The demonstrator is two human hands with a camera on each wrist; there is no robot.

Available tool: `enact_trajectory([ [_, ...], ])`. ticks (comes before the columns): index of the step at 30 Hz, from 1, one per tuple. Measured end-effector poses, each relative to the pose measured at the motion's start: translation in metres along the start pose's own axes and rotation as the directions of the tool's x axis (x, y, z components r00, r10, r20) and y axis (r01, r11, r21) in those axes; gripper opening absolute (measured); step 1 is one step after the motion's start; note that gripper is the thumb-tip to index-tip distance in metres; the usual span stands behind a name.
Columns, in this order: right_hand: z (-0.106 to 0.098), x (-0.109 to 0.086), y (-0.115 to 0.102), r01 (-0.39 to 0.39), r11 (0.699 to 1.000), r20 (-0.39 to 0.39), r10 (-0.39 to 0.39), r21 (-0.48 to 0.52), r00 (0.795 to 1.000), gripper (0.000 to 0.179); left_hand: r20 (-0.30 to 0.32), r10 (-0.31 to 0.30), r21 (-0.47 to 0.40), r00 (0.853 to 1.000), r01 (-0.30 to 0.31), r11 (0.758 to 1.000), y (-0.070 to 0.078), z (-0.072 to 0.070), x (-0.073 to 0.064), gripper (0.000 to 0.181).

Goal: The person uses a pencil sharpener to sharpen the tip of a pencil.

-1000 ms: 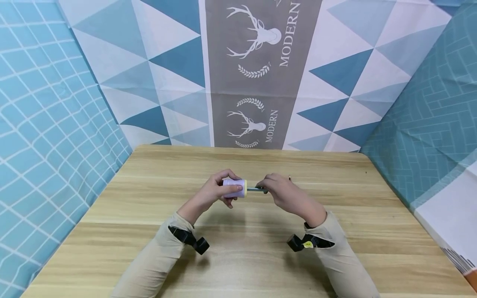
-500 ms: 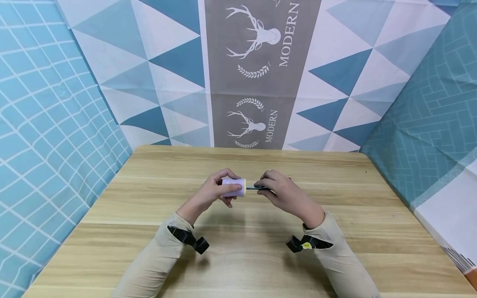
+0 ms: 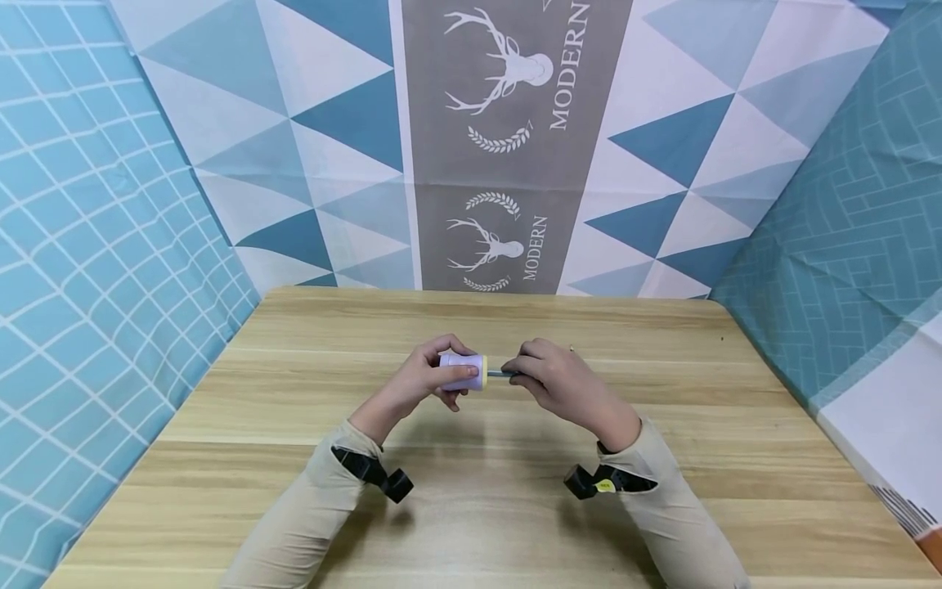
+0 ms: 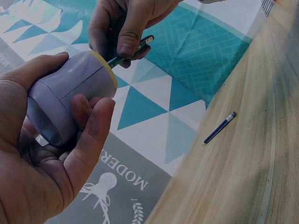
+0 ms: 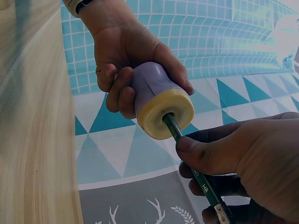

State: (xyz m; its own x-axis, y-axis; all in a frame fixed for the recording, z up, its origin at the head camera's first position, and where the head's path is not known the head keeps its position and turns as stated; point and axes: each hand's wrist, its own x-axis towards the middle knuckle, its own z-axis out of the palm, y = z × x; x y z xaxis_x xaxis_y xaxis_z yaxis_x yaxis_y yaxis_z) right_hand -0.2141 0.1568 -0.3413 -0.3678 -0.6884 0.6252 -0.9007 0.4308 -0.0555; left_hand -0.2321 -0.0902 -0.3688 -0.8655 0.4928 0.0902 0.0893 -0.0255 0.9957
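Note:
My left hand [image 3: 415, 380] grips a lavender pencil sharpener [image 4: 79, 79] around its body, thumb on one side and fingers on the other. The sharpener lies sideways above the table, its yellow end [image 5: 156, 128] facing my right hand [image 3: 567, 388]. A green pencil [image 5: 203, 185] marked HB has its point end inside the hole of that yellow face. My right hand pinches the pencil's shaft between thumb and fingers, a short way out from the hole. The sharpened tip is hidden within the sharpener.
A second, dark blue pencil [image 4: 219, 128] lies on the wooden table [image 3: 471, 523] beyond my right hand, mostly hidden by it in the head view. Patterned cloth hangs [image 3: 508, 164] behind the table, with blue tiled cloth [image 3: 88, 245] along the left.
My right hand's fingers have shifted and re-formed around the green pencil, turning slightly with it. The left hand and the sharpener have stayed almost still.

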Motion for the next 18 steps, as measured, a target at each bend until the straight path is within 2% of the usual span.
enact_trajectory([
  [8, -0.0017, 0.0004, -0.0027, -0.033, 0.999, 0.026, 0.034, -0.021, 0.999, 0.016, -0.002, -0.002, 0.001, 1.0, 0.002, 1.0, 0.0002, 0.0005, 0.0008, 0.03],
  [18, -0.0035, 0.0007, -0.0025, -0.033, 0.999, 0.043, 0.034, -0.018, 0.998, 0.016, 0.015, -0.002, 0.002, 1.0, 0.002, 1.0, 0.0005, 0.0014, 0.0001, 0.029],
])
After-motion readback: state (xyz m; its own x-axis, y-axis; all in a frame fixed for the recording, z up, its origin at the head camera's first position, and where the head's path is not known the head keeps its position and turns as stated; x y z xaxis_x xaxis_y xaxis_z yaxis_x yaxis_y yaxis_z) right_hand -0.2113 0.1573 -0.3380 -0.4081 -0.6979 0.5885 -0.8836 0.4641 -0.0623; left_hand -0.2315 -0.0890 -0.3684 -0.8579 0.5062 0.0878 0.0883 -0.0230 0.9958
